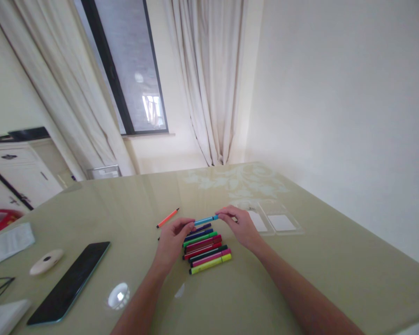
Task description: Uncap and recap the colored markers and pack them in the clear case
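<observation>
Left hand (171, 239) and right hand (240, 228) pinch opposite ends of the blue marker (205, 220) — each grip narrow around it, presumably for steadiness — near the marker row (204, 244) on the desk (335, 260).

The one camera was worn on the person's head. It looked forward and down over the worktop (335, 260), rather near to the left fingers (186, 225) and right fingers (227, 214), and reached beyond the far edge to the window (136, 65).

Bare forearms (282, 281) taper to slender, bare fingers (231, 211).
</observation>
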`<state>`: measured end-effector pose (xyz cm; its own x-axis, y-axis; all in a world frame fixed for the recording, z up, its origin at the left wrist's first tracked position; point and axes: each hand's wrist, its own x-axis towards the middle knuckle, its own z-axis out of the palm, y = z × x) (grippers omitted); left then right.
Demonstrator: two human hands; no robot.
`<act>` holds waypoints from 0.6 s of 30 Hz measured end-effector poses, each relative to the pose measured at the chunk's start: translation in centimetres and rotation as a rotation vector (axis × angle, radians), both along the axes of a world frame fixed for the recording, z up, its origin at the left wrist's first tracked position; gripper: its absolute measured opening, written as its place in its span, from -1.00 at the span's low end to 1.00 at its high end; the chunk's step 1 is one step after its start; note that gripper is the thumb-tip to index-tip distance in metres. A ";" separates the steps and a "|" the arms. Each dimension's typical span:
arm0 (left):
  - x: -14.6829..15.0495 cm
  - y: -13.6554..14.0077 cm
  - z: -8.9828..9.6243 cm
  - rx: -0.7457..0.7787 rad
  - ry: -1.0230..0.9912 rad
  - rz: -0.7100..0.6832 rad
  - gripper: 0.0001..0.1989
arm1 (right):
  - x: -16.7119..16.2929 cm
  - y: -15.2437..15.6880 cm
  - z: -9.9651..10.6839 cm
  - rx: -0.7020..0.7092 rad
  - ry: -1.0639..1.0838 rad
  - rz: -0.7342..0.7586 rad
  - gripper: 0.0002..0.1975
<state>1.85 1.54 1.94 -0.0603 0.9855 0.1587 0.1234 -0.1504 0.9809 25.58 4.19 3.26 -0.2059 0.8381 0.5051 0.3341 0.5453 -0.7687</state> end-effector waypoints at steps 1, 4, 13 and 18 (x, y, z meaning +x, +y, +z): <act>0.0 0.0 -0.1 -0.012 -0.012 0.013 -0.63 | -0.1 0.0 -0.1 -0.016 0.006 -0.001 -0.78; -0.1 0.0 -0.4 -0.041 -0.029 0.054 -0.60 | -0.3 -0.1 -0.3 -0.033 -0.017 0.018 -0.78; -0.2 0.5 -1.0 0.142 0.377 0.040 -0.70 | 0.6 1.4 -1.3 -0.041 -0.153 -0.135 -0.73; -1.9 1.3 -1.8 0.163 0.671 0.087 -0.72 | 2.4 2.5 -2.7 0.015 -0.653 -0.387 -0.66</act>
<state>-0.09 2.84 0.15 0.0253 0.9419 0.3349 0.7133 -0.2518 0.6541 27.93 6.67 0.51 -0.1596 0.9054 0.3934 0.8887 0.3053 -0.3421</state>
